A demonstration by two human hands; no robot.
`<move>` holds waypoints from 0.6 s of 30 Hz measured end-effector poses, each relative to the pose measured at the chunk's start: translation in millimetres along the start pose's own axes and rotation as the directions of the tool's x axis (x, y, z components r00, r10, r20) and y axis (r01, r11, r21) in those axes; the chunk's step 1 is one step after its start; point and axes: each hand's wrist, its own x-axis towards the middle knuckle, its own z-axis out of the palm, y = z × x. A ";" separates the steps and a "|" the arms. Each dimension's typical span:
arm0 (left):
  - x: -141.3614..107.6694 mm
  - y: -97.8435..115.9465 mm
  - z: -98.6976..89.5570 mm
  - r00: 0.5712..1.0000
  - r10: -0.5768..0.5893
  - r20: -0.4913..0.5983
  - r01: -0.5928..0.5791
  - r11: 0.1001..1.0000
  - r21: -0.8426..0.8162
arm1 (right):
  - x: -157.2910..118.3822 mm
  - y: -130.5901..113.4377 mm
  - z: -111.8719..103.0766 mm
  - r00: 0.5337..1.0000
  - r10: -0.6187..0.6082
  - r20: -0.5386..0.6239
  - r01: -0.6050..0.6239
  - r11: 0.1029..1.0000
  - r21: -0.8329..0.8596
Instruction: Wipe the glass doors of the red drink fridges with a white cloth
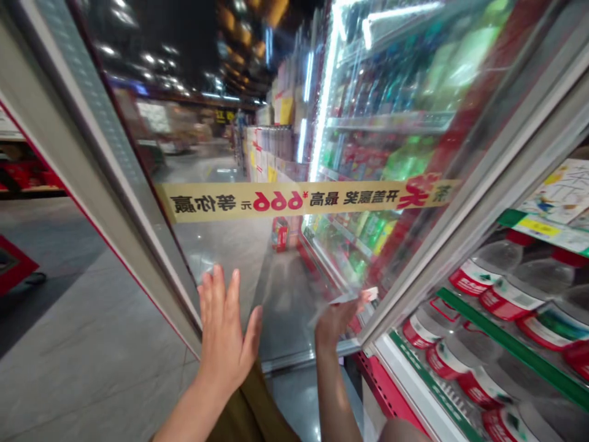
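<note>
A glass cooler door (239, 245) with a metal frame stands in front of me. A yellow strip (285, 201) with mirrored red and black lettering crosses its pane. My left hand (225, 331) is open at the lower left of the pane, fingers stretched upward and the thumb apart. Whether the palm presses on the glass, I cannot tell. My right hand (338, 316) is bent toward the lower right of the pane, near the frame. Its blurred fingers are closed around a thin white piece of cloth or paper (370, 294), mostly hidden.
Shelves on the right hold several large bottles (460, 362) with red labels, behind green shelf edges (510, 350). Through the glass, a lit drinks cooler (386, 123) and an aisle show. A red cart or stand (13, 267) is at the left.
</note>
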 end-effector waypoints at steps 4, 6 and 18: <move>3.8 27.1 16.4 0.995 0.101 0.008 -0.101 0.995 0.001 | 17.2 9.4 9.5 0.996 0.076 0.054 -0.076 0.997 0.006; 6.1 42.1 30.2 0.984 0.175 0.034 -0.175 0.985 0.004 | 4.4 -3.1 14.3 0.994 -0.021 0.103 0.018 0.999 0.034; 24.3 67.3 62.0 0.944 0.293 0.154 -0.304 0.951 0.058 | 11.1 31.1 12.8 0.980 0.175 0.096 -0.185 0.978 0.095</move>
